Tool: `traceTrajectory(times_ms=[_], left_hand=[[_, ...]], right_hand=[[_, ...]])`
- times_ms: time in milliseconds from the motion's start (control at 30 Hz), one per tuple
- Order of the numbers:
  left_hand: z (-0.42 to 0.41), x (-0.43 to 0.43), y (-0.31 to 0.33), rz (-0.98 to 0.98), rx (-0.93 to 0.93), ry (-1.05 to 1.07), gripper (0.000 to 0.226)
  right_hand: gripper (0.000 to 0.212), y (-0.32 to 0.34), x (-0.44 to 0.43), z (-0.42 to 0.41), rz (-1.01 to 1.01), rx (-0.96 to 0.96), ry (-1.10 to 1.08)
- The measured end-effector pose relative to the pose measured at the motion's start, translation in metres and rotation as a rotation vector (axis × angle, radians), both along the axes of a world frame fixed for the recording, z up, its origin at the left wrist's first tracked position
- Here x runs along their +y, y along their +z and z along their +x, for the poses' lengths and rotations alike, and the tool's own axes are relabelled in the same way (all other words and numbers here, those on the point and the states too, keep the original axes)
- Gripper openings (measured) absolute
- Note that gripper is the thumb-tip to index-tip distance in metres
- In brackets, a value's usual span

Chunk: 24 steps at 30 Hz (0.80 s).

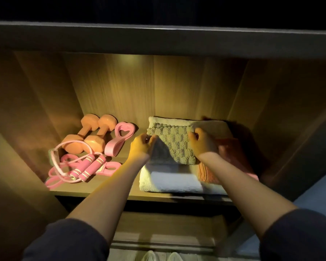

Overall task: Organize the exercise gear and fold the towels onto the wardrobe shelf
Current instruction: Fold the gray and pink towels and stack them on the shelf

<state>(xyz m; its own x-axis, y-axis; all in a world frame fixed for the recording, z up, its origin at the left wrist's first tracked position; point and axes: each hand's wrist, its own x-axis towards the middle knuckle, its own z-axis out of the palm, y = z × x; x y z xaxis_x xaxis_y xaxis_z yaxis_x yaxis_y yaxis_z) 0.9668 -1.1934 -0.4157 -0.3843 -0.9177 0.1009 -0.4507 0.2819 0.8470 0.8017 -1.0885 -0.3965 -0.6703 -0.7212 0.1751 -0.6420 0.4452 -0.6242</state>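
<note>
A grey checked towel (174,146) lies on top of a folded white towel (169,180) on the wardrobe shelf (102,189). My left hand (142,146) pinches its left edge, and my right hand (203,142) grips its right edge. An orange towel (208,172) lies under my right forearm. On the left of the shelf sit two orange dumbbells (90,134), a pink heart-shaped grip piece (119,138), and a pink skipping rope (87,167) with pink bands around it.
The shelf board above (158,38) overhangs the compartment. Wooden side walls close it on the left and right. Below the shelf a lower board (158,228) shows, and white shoes (162,256) stand at the bottom edge.
</note>
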Motion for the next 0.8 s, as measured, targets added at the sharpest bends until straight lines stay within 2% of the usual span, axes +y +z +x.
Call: traceTrajectory(times_ms=[133,400,567,667,733,800], left_hand=[[-0.025,-0.028,-0.012,-0.060,-0.127,0.010,0.031],[-0.040,-0.038,-0.032,-0.054,-0.257,0.056,0.037],[-0.041,-0.030,-0.025,-0.101,-0.316,0.085,0.041],[-0.044,-0.034,-0.017,0.010,-0.234,0.084,0.044],[-0.047,-0.037,-0.011,0.183,-0.151,0.104,0.043],[-0.044,-0.038,-0.004,0.409,0.036,0.049,0.037]], right_hand=[[0.026,-0.015,-0.029,-0.017,-0.019,0.183,-0.029],[0.030,-0.048,-0.058,-0.035,0.164,0.158,-0.037],[0.024,-0.049,-0.063,-0.033,0.335,0.352,-0.043],[0.020,-0.049,-0.065,-0.035,0.313,0.369,-0.009],[0.012,-0.048,-0.062,-0.038,0.182,0.257,-0.016],[0.006,-0.041,-0.056,-0.038,-0.004,0.073,-0.032]])
